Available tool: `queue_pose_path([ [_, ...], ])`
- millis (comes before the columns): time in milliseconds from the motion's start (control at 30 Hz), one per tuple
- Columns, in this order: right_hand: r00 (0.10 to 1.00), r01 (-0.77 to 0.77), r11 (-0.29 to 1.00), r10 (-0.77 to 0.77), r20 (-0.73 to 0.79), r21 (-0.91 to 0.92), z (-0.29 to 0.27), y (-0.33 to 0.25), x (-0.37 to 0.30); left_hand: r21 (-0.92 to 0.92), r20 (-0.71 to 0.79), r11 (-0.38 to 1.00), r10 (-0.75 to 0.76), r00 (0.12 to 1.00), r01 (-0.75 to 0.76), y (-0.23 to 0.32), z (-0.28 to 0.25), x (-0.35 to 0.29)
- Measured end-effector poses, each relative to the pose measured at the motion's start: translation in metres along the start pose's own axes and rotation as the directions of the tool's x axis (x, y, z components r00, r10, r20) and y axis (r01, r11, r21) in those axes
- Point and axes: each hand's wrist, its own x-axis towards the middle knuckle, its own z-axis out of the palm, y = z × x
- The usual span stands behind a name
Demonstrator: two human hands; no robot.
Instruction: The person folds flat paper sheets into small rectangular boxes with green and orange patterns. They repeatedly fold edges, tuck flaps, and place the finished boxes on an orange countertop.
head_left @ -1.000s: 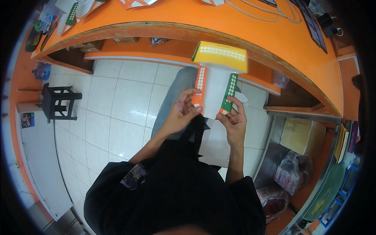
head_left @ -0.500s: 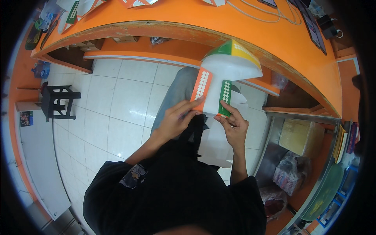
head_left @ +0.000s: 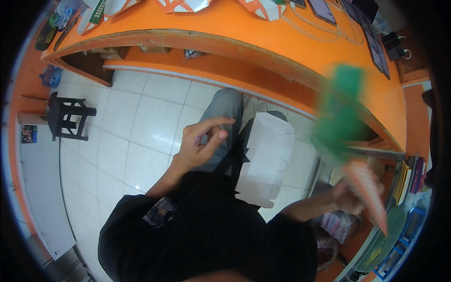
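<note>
My left hand (head_left: 199, 143) is raised over my left thigh, empty, with thumb and index finger apart. Far out to the right, my right hand (head_left: 351, 193) grips a part-folded cardboard box (head_left: 340, 110). Motion smears the box, whose green panel points up toward the counter while an orange and white strip hangs down past the hand. Flat white cardboard box blanks (head_left: 265, 157) lie on my lap, printed side hidden, between my two hands.
An orange counter (head_left: 225, 23) runs across the front, bearing folded boxes (head_left: 188, 4), a phone (head_left: 321, 10) and cables. A black stool (head_left: 70, 115) stands on the tiled floor at left. Shelves with plastic-wrapped packs (head_left: 339, 225) are at right.
My right hand has swung out to the right, carrying the cardboard box. My left hand has let go of it and stays over my thigh. The blanks on my lap are now uncovered.
</note>
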Motion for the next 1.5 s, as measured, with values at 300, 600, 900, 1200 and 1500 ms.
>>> queue_pose_path([
  [300,0.821,-0.105,0.893,0.326,0.468,-0.437,0.106,0.104,0.107,0.505,0.53,0.858,-0.391,0.752,0.09,-0.02,0.015,-0.016],
  [600,0.904,-0.277,0.868,0.381,0.195,-0.412,0.07,0.089,-0.013,0.237,0.378,0.907,-0.415,0.827,0.348,-0.07,0.049,-0.035],
  [900,0.535,-0.662,0.364,0.842,-0.072,-0.656,-0.034,0.126,-0.155,-0.032,0.396,0.793,-0.549,0.736,0.609,-0.155,0.116,-0.033],
  [1200,0.425,-0.41,0.334,0.893,0.147,-0.849,0.009,0.189,-0.138,0.109,0.347,0.915,-0.401,0.848,0.389,-0.121,0.106,-0.035],
  [1500,0.59,-0.51,0.52,0.791,0.161,-0.685,0.006,0.184,-0.151,0.17,0.339,0.907,-0.421,0.841,0.386,-0.108,0.107,-0.027],
])
